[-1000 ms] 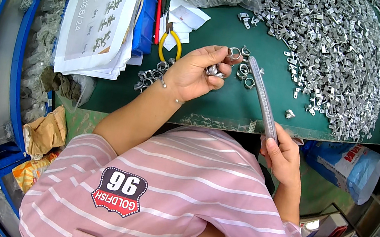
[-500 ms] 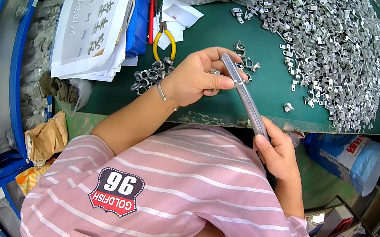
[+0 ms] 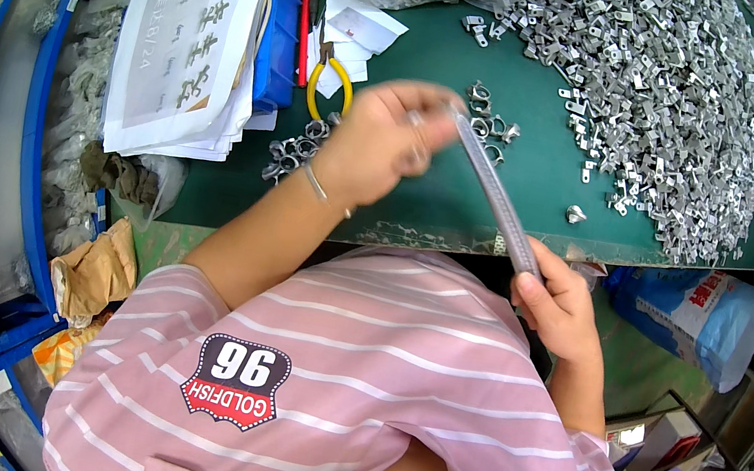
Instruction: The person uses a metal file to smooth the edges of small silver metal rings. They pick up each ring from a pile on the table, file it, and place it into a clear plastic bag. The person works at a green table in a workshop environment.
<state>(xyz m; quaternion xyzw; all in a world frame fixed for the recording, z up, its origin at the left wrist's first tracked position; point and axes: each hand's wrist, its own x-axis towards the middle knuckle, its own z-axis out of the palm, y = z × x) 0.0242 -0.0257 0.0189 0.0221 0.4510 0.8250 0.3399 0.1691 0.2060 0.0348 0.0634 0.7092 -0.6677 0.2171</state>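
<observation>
My right hand (image 3: 557, 303) is closed round the lower end of a long, narrow grey bar (image 3: 497, 193) with fine markings, like a ruler or caliper. The bar slants up and left toward my left hand (image 3: 384, 141), whose thumb and fingertips are near its upper end. Motion blurs the left fingers; they are curled, with a small shiny metal ring clamp (image 3: 419, 159) among them. Whether they touch the bar is unclear. Loose ring clamps (image 3: 483, 103) lie just beyond the bar, and more clamps (image 3: 290, 155) lie left of my wrist.
A large heap of small metal brackets (image 3: 654, 93) covers the back right of the green table (image 3: 429, 53). Yellow-handled pliers (image 3: 333, 82), pens and paper lie near a blue bin (image 3: 279, 37). A printed sheet (image 3: 186, 30) stands left. A single fitting (image 3: 576, 213) sits near the front edge.
My left hand has shifted slightly left and turned, drawing its fingers back along the bar's upper end. My right hand and the bar have moved slightly right and down.
</observation>
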